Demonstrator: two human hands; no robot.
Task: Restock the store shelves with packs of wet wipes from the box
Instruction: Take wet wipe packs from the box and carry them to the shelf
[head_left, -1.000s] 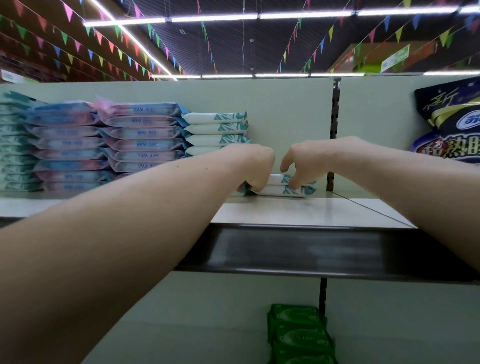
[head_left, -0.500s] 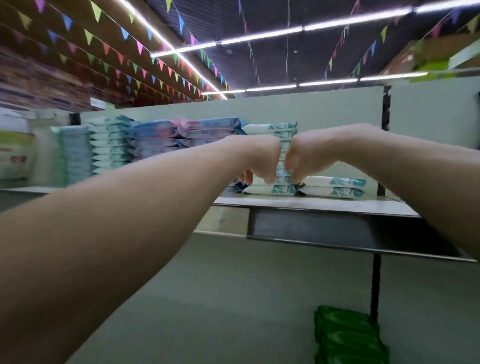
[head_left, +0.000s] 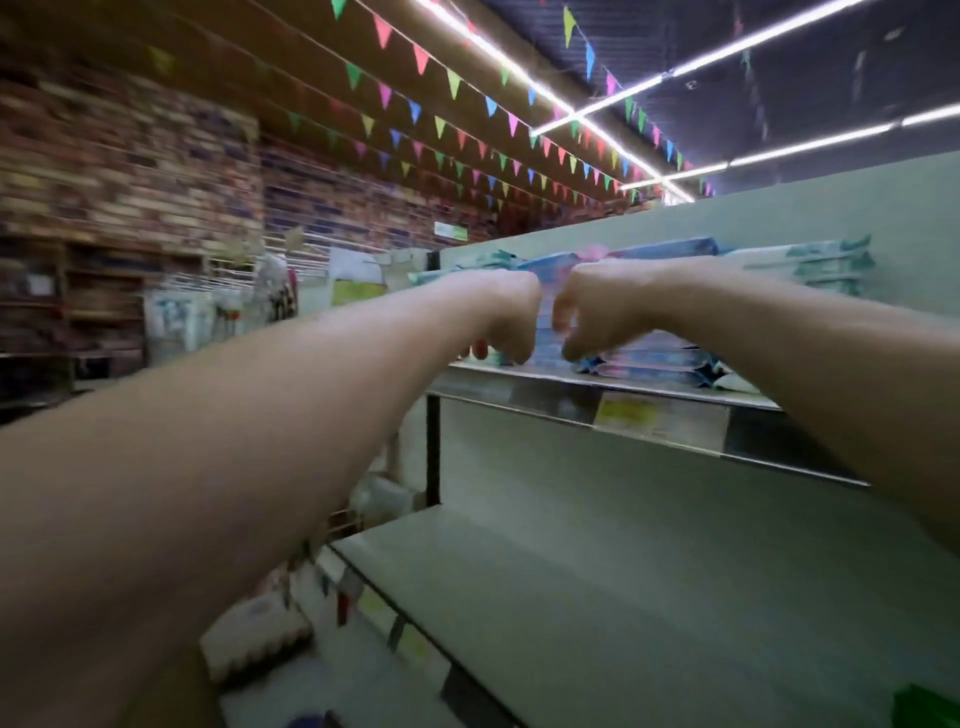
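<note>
L hand & R hand nearly touching, fingers curled down, too blurred to tell if gripping anything; wet-wipe packs stacked on shelf just behind both hands.

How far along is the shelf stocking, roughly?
Done: the upper shelf already carries tall stacks of wipe packs. In hand: the left hand and right hand are up at those stacks, fingers curled; blur hides whether they hold a pack. Left: the shelf below shows bare board, and the box is out of view, so I can't say how many remain.
</note>
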